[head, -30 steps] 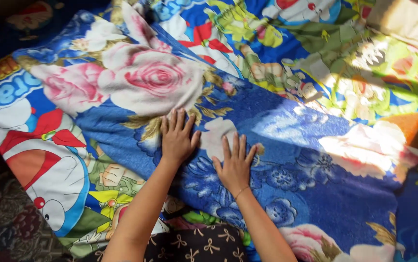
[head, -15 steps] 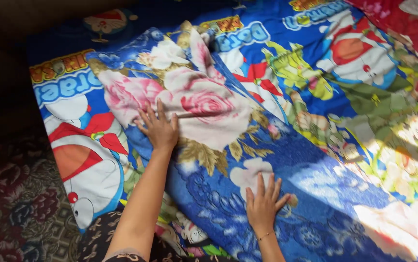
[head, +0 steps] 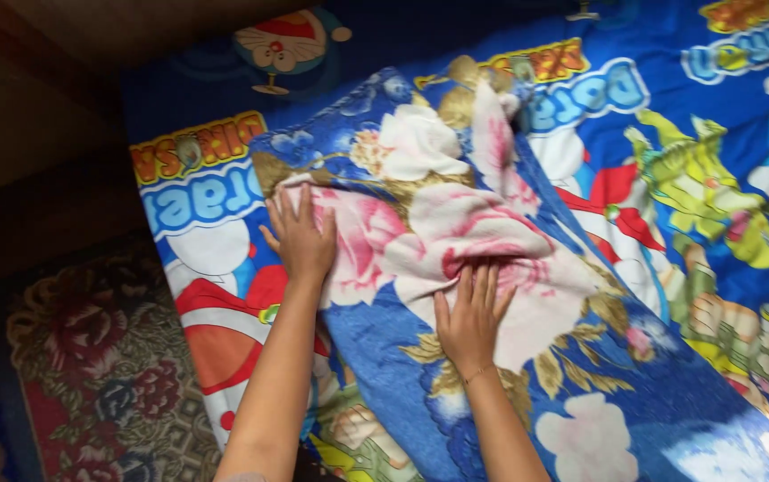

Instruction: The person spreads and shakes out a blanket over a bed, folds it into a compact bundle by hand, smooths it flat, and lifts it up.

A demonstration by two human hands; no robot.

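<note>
We press our left hand [head: 301,243] and right hand [head: 469,319] flat, fingers spread and gripping nothing, on the blue floral blanket [head: 456,232] lying over the cartoon bedsheet [head: 724,134].

A cartoon-printed bedsheet [head: 697,134] is seen spread wide, bright blue, covered with round-headed cat figures, green dinosaurs and yellow lettering; its near left corner is shown lying beside a patterned carpet [head: 90,357]; the carpet is laid to the left of the sheet, dark red and olive with large rose motifs, partly in shadow; above the carpet, and left of the sheet's far edge, a strip of dark brown floor [head: 36,116] is glimpsed, dim and blurred; at the sheet's far edge a single cartoon cat print [head: 284,46] is picked out in shade; sunlight is caught on the sheet's lower right corner.
</note>
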